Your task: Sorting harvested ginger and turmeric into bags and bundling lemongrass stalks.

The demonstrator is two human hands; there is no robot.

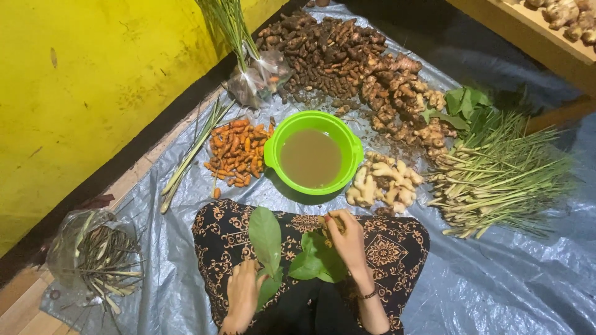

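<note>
1. Fingers of the left hand [241, 296] are curled shut in a grip around the stalk of a broad, oval green leaf [265, 237], which stands up over the lap.
2. The right hand [347, 239] is closed too, pinching something small at its fingertips beside a loose bunch of green leaves [318, 260] lying on the lap; what the pinched bit is cannot be made out.
3. Both hands rest over a black cloth with a gold-brown pattern [391, 248] that covers the person's crossed legs.
4. Just ahead of the knees stands a round, bright green plastic basin [347, 146] full of cloudy brown water, close enough that, in my judgement, a shifted knee or a careless reach could tip or slop it onto the grey plastic sheet [496, 279].
5. Left of the basin lies a heap of small orange turmeric roots [238, 152]; right of it, a cluster of pale washed ginger pieces [385, 183], touching the basin's side.
6. Further right, a spread bundle of green lemongrass stalks [496, 180]; behind the basin, a large pile of dark, soil-covered roots [335, 53].
7. The thin leaf looks likely to tear if squeezed or pulled hard, and loose leaves could slide off the lap.
</note>
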